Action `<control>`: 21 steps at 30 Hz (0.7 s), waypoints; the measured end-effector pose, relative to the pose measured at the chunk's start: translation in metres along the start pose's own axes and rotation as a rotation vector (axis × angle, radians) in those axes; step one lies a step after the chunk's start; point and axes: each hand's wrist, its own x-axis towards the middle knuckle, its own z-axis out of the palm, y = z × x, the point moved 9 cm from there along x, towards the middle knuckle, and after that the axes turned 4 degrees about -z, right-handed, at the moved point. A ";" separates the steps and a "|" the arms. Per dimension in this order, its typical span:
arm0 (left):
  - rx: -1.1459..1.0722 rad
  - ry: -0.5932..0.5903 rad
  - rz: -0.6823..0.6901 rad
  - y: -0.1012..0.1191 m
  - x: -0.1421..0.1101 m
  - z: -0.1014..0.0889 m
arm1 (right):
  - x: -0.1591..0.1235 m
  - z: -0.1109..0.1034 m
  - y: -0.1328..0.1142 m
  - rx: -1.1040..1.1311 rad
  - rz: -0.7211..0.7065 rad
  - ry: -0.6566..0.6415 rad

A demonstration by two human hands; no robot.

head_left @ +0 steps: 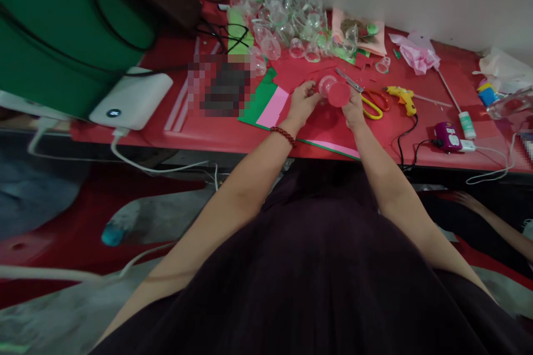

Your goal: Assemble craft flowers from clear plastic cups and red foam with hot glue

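Between my hands is a small clear plastic cup-shaped piece (327,85), with a round red paper disc (340,95) at its right end. My left hand (304,102) has its thumb and fingers bent in at the piece's left side. Closed at the disc's right edge is my right hand (353,110); some of its fingertips are hidden. Red paper sheets (300,75) lie beneath and behind the hands, over a pink sheet (275,106) and a green sheet (255,111). Scissors with yellow and orange handles (370,106) lie just right of my right hand.
Many clear plastic cup-like pieces (287,22) are heaped along the wall. At right are a yellow glue gun (402,99), a purple plug adapter (447,136) and a white-green bottle (467,125). A white power bank (131,100) sits left. Another person's arm (495,222) shows lower right.
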 end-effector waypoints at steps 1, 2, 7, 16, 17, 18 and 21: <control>-0.007 -0.026 -0.009 0.002 -0.001 0.001 | -0.001 -0.001 -0.002 -0.006 -0.005 0.006; -0.010 -0.046 -0.016 0.004 -0.001 0.002 | -0.002 -0.001 -0.003 -0.010 -0.007 0.005; 0.015 -0.062 -0.026 0.016 -0.007 0.001 | -0.006 0.009 -0.010 -0.012 0.016 -0.088; -0.073 -0.047 -0.180 0.008 -0.009 0.001 | -0.005 0.010 -0.008 0.031 0.110 -0.046; -0.080 -0.037 -0.186 0.008 -0.009 0.001 | -0.005 0.010 -0.010 0.029 0.110 -0.043; -0.083 -0.026 -0.188 0.009 -0.010 0.000 | -0.006 0.009 -0.012 0.024 0.105 -0.038; -0.064 -0.013 -0.175 0.013 -0.010 0.000 | -0.007 0.008 -0.019 0.011 0.078 -0.030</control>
